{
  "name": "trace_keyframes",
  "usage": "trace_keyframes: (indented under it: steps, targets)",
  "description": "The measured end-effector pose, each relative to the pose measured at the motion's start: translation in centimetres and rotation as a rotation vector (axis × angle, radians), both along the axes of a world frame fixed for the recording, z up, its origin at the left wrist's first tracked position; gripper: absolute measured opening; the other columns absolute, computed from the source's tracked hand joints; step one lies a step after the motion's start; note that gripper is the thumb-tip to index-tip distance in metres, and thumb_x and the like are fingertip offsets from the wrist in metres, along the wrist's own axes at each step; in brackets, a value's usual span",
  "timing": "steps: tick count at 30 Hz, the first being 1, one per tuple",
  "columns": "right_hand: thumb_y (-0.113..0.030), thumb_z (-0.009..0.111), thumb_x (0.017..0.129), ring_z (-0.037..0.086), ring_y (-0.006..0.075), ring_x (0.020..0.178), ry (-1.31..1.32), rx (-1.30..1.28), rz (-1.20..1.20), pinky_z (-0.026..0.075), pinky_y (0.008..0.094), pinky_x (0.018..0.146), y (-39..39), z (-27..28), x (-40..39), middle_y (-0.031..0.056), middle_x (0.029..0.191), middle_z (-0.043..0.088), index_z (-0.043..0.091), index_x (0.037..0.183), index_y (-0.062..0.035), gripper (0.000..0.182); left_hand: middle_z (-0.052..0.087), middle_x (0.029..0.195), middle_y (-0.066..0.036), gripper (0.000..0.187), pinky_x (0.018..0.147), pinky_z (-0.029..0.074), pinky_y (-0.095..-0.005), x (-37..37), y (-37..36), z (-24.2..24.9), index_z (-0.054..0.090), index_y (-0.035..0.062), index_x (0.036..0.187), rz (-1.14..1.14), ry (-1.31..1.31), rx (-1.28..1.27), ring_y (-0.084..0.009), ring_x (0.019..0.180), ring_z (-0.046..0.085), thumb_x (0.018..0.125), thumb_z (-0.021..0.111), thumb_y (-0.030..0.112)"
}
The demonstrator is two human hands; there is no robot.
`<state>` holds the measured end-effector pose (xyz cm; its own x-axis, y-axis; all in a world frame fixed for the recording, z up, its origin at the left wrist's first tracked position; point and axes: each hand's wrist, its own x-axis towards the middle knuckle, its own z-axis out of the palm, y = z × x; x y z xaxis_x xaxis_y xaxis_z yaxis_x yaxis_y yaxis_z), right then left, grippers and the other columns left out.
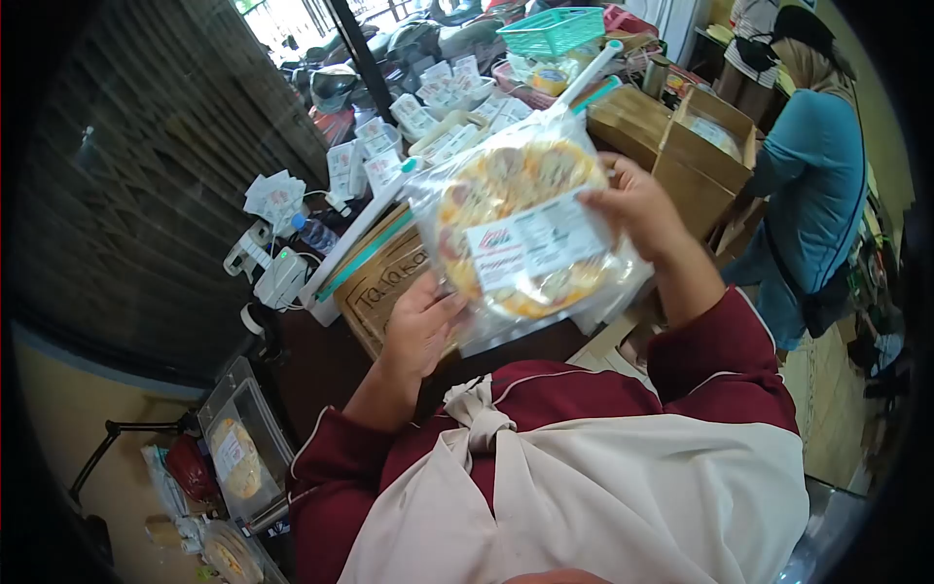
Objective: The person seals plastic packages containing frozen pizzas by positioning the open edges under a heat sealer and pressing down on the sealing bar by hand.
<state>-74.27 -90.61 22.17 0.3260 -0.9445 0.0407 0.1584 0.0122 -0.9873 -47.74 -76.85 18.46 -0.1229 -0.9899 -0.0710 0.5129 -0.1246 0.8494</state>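
Observation:
A round pizza in a clear plastic bag (516,165) with a white printed label is held up in front of me. My left hand (420,321) grips the bag's lower left edge with its fingers closed. On the right side, my right hand (637,206) pinches the bag, thumb on the front near the label. Behind and below the bag lies a brown cardboard box (379,282) with handwriting on it. A long white bar with teal parts (360,238) runs along that box, and the bag hides its middle.
Labelled packs (448,136) and a teal basket (552,32) stand at the back. An open carton (702,136) is at the right, beside a person in blue (812,185). Chargers (282,277) and a bottle (316,234) lie left. A clear container (243,448) holds another pizza.

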Motion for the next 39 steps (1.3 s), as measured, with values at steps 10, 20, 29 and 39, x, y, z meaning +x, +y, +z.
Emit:
trace_keyframes:
  steps: [10, 20, 29, 39]
  targets:
    - [-0.048, 0.061, 0.081, 0.023, 0.0356, 0.136, 1.348, -0.478, -0.024, 0.016, 0.0479, 0.110, -2.6, -6.2, -5.5, 0.0128, 0.144, 0.034, 0.053, 0.129, -0.0257, 0.054, 0.056, 0.099, -0.006, 0.046, 0.071, 0.046, -0.0239, -3.1, -1.0, -3.1, 0.042, -0.0001, 0.131, -0.200, -0.550, 0.293, -0.0119, 0.085, 0.056, 0.093, 0.054, 0.024]
    - [-0.052, 0.059, 0.078, 0.022, 0.0371, 0.136, 1.344, -0.530, -0.111, 0.006, 0.0621, 0.106, -3.0, -6.5, -5.6, 0.0137, 0.143, 0.036, 0.055, 0.126, -0.0225, 0.057, 0.061, 0.085, -0.002, 0.024, 0.057, 0.047, -0.0240, 11.7, 6.6, -7.5, 0.056, 0.0079, 0.107, 0.721, -0.393, 0.420, -0.0117, 0.067, 0.058, 0.092, 0.055, 0.026]
    - [-0.016, 0.055, 0.089, 0.037, 0.0248, 0.130, 0.640, -0.467, 0.072, 0.024, 0.0363, 0.108, -1.1, -4.2, -1.7, 0.0142, 0.139, 0.043, 0.054, 0.124, -0.0029, 0.037, 0.056, 0.084, 0.000, 0.029, 0.052, 0.043, -0.0292, 25.2, 23.4, -14.3, 0.052, 0.0121, 0.101, 1.898, 0.243, 0.503, -0.0153, 0.060, 0.055, 0.092, 0.050, 0.040]
    - [-0.010, 0.057, 0.087, 0.036, 0.0253, 0.130, 0.675, -0.637, 0.360, 0.021, 0.0380, 0.109, 3.9, -0.4, 9.1, 0.0131, 0.136, 0.046, 0.055, 0.123, -0.0033, 0.038, 0.054, 0.081, -0.003, 0.042, 0.063, 0.047, -0.0310, 29.7, 28.4, -15.6, 0.048, 0.0067, 0.094, 2.037, 0.598, 0.286, -0.0197, 0.074, 0.059, 0.094, 0.043, 0.048]
